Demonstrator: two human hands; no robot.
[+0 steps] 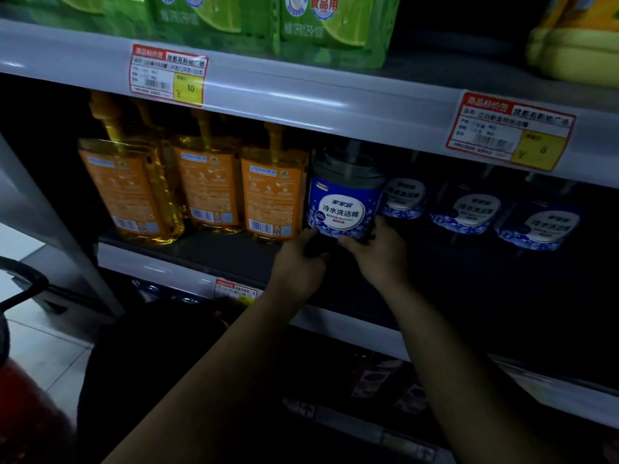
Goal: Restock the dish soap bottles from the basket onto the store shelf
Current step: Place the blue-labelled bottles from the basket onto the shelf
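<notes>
Blue-labelled dish soap bottle (341, 202): being seated on the middle shelf (207, 252), just beside the orange bottles (207, 182); left hand (298, 262) and right hand (376, 254) are both gripping its base. Three matching bottles (465, 209) are already sitting to its right. Basket stock remaining: cannot tell.

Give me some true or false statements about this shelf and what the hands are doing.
1. The left hand and right hand both hold the blue-labelled bottle near its base. True.
2. That bottle is just right of the orange bottles. True.
3. The green packs are on the shelf below the hands. False: they stand on the shelf above.
4. The left price tag reads 25. False: it reads 10.
5. Other blue-labelled bottles stand to the right of the held one. True.
</notes>
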